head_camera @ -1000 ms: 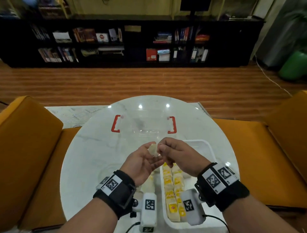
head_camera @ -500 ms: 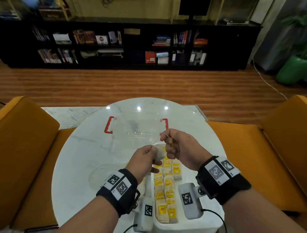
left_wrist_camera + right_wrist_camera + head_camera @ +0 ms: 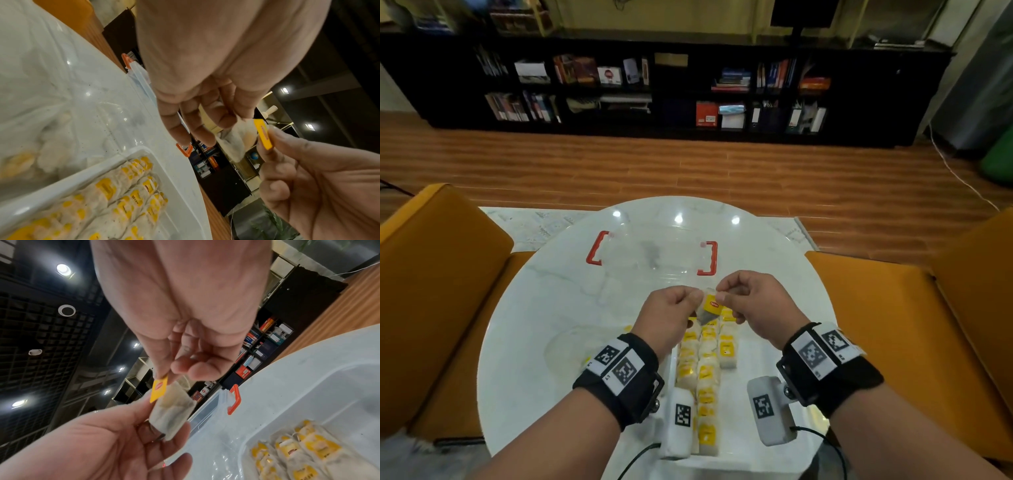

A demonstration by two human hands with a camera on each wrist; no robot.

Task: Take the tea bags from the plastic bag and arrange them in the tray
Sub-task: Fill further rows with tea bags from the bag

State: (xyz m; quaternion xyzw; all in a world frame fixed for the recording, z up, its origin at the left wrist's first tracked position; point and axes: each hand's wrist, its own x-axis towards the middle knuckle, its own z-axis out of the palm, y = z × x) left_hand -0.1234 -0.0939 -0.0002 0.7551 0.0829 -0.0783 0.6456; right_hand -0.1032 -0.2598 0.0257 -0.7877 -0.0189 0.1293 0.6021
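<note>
Since the earlier frame, one tea bag [image 3: 708, 310] is being spread flat between both hands above the tray [image 3: 744, 368]; its yellow tag [image 3: 158, 391] is being pinched by right hand [image 3: 755, 303] fingers [image 3: 162, 363], the pouch by left hand [image 3: 669, 317] fingers [image 3: 176, 430] — seen only in the right wrist view.

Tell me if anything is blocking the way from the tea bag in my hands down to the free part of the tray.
Nothing visible does. The tea bag, held by the left hand and right hand, hangs above the tray, whose far end beyond the rows of tea bags looks open.
</note>
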